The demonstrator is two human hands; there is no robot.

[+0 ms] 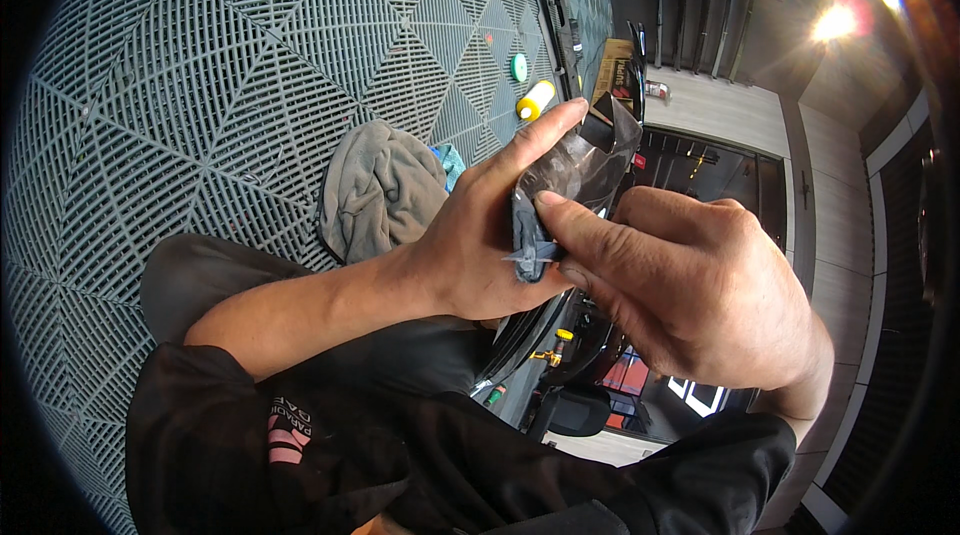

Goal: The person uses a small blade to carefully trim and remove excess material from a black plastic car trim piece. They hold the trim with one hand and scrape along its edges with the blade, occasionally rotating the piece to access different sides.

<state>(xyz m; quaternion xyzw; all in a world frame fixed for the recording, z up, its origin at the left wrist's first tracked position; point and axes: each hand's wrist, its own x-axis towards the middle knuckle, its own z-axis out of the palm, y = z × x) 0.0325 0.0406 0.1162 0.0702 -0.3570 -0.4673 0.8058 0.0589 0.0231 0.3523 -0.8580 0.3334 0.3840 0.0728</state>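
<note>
A dark, glossy, curved plastic piece (572, 173) is held up in front of me between both hands. At its near end is a crumpled blue-grey strip (528, 235); I cannot make out what it is. My left hand (480, 220) wraps round the piece from the left, thumb stretched along its far side. From the right, my right hand (700, 270) pinches the near end, its thumb and bent fingers close to the strip. The palm-side fingers of the left hand are mostly hidden behind the piece.
On the grey slatted floor tiles (180, 85) lie a crumpled grey-brown cloth (385, 193), a yellow bottle (537, 101) and a green roll (519, 67). Beyond my hands are a cardboard box (612, 73) and dark long parts (560, 20). A small yellow-capped item (562, 337) is below them.
</note>
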